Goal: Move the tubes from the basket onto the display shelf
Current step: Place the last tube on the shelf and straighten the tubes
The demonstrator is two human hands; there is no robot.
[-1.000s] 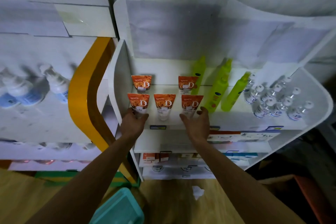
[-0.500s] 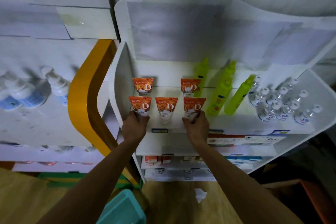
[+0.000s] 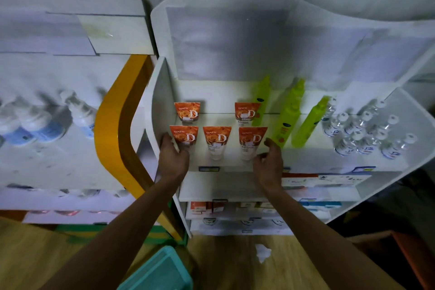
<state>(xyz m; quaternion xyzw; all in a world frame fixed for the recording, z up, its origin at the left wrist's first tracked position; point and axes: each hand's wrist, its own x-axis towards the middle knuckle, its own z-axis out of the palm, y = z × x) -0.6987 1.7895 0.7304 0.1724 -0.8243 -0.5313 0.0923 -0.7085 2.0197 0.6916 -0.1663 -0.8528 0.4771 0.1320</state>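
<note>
Your left hand (image 3: 173, 161) rests against the lower body of the front-left tube (image 3: 184, 137), fingers curled round its left edge in a loose grip, apparently to square it beside the side wall of the display shelf (image 3: 306, 159). Your right hand (image 3: 269, 165) stands just beside the front-right tube (image 3: 251, 140) with fingers spread and not closed on it; half a second earlier this hand was wrapped round the base of that tube, so it has released and drawn back slightly to the right. The left hand has changed little over the same interval. Five orange tubes now stand cap-down on the shelf: three in the front row, including the middle tube (image 3: 217, 139), and two in the back row (image 3: 187, 112). They face forward so the labels read from the aisle, which is probably why you are aligning the outer two. The green spray bottles (image 3: 288, 114) and the clear bottles (image 3: 362, 134) occupy the rest of the same shelf. The teal basket (image 3: 162, 271) sits on the floor below; its contents are not visible.
</note>
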